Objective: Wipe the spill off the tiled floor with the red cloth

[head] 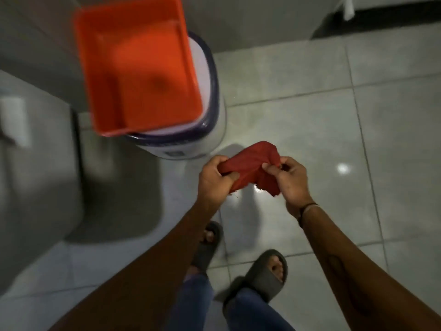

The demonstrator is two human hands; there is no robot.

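A bunched red cloth (pixel 250 164) hangs in the air above the pale tiled floor (pixel 310 130), held between both hands. My left hand (pixel 216 179) grips its left end. My right hand (pixel 292 181) pinches its right end with thumb and fingers. A glossy wet-looking patch (pixel 256 199) shines on the tile right under the cloth, in front of my feet. I stand upright; the cloth is well above the floor.
An orange rectangular tub (pixel 140 65) rests on a white bin with a dark rim (pixel 210 91) just left of the cloth. A grey counter or appliance (pixel 35 163) fills the left. My feet in dark slippers (pixel 262 275) stand below. Open tiles stretch to the right.
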